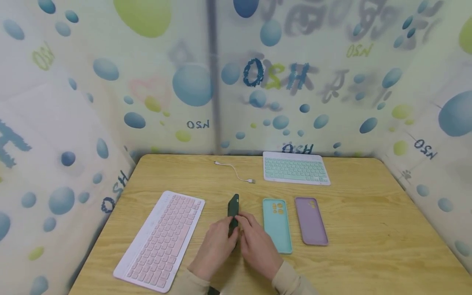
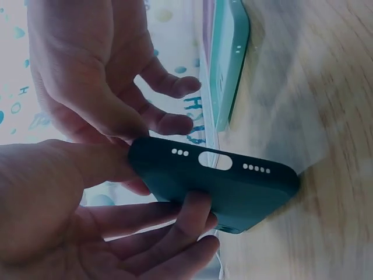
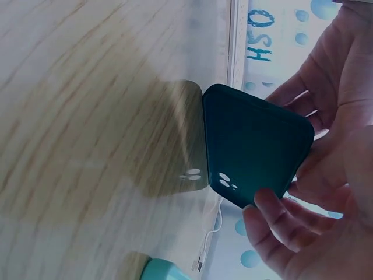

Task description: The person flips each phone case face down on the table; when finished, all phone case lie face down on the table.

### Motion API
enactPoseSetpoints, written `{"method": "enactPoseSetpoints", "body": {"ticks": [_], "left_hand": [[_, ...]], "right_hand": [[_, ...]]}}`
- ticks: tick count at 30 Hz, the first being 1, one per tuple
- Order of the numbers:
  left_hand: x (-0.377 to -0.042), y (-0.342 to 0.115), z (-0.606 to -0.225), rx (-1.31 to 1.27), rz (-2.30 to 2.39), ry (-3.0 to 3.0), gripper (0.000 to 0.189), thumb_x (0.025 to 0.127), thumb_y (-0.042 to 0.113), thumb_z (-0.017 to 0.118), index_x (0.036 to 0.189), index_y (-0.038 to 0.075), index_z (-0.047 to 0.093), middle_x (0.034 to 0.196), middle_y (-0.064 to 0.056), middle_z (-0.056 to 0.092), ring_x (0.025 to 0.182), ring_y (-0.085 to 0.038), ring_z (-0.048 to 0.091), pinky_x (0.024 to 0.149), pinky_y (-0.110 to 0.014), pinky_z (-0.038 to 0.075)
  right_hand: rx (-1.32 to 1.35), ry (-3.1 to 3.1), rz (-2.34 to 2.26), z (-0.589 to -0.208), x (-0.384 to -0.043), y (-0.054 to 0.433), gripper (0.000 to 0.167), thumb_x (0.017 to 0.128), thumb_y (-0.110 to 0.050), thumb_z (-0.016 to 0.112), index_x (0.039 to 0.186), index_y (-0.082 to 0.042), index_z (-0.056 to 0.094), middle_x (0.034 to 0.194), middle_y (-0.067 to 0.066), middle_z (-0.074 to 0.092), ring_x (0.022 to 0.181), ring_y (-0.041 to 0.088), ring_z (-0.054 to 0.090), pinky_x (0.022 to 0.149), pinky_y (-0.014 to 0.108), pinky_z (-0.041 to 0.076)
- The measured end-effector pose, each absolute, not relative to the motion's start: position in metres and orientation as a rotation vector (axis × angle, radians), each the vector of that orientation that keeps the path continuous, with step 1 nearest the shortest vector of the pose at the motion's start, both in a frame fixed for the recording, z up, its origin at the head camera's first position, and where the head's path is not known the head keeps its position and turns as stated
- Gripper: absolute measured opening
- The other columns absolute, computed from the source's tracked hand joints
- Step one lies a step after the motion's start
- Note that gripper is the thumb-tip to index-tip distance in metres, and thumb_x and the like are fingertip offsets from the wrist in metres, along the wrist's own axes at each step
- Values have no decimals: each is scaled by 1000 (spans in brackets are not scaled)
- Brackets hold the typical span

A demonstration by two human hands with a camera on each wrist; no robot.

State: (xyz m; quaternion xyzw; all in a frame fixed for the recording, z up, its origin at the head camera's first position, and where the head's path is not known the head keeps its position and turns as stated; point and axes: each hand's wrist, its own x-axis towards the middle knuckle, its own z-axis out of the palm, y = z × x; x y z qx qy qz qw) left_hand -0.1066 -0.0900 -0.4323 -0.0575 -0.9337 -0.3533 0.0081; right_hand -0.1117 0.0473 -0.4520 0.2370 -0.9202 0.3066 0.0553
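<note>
Both hands hold a dark green phone case point(image 1: 234, 207) that stands on its long edge on the table, one narrow end towards me. My left hand point(image 1: 215, 246) grips it, the thumb along its upper edge and the fingers point(image 2: 195, 219) against its outer back. Across the case, my right hand point(image 1: 259, 248) has its thumb at the upper edge, and its fingertips point(image 3: 262, 204) overlap the case's edge near the camera holes. Port and speaker cutouts show in the end wall in the left wrist view. No phone shows inside the case in the right wrist view.
Right of the hands lie a turquoise phone case point(image 1: 278, 229) and a purple phone case point(image 1: 312, 223). A pink keyboard point(image 1: 162, 241) is at the left. Farther back are a white USB cable point(image 1: 236, 170) and a mint keyboard point(image 1: 295, 168). Patterned curtains point(image 1: 155, 82) surround the wooden table point(image 1: 368, 229).
</note>
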Motion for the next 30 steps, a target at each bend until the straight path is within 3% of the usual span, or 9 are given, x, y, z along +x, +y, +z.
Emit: {"method": "enactPoseSetpoints", "body": {"ticks": [6, 13, 18, 30], "left_hand": [[-107, -88, -439, -123, -1106, -2958, 32, 94, 20, 63, 117, -3, 64, 90, -14, 69, 69, -16, 57, 57, -31, 48], [-106, -86, -444, -95, -1002, -2953, 40, 93, 26, 66, 121, -1, 64, 107, -21, 70, 90, -27, 68, 73, -45, 55], [-105, -84, -446, -83, -974, -2951, 42, 92, 27, 66, 123, -2, 65, 111, -22, 69, 99, -36, 68, 78, -49, 55], [-107, -81, -451, -89, -872, -3013, 36, 93, 23, 67, 124, 5, 67, 117, -22, 64, 100, -33, 66, 81, -48, 56]], "right_hand": [[728, -2789, 990, -451, -111, 48, 38, 94, 4, 46, 130, 4, 57, 138, 17, 53, 124, 27, 57, 98, 41, 51], [726, -2847, 1022, -447, -111, 50, 40, 91, 8, 44, 129, 12, 55, 140, 25, 50, 126, 34, 55, 99, 45, 50], [702, -2905, 1041, -447, -111, 51, 39, 92, 7, 44, 128, 13, 56, 141, 27, 49, 129, 37, 53, 102, 47, 47], [655, -2940, 1062, -454, -110, 54, 43, 86, 9, 43, 127, 14, 57, 141, 32, 47, 130, 43, 50, 102, 51, 46]]}}
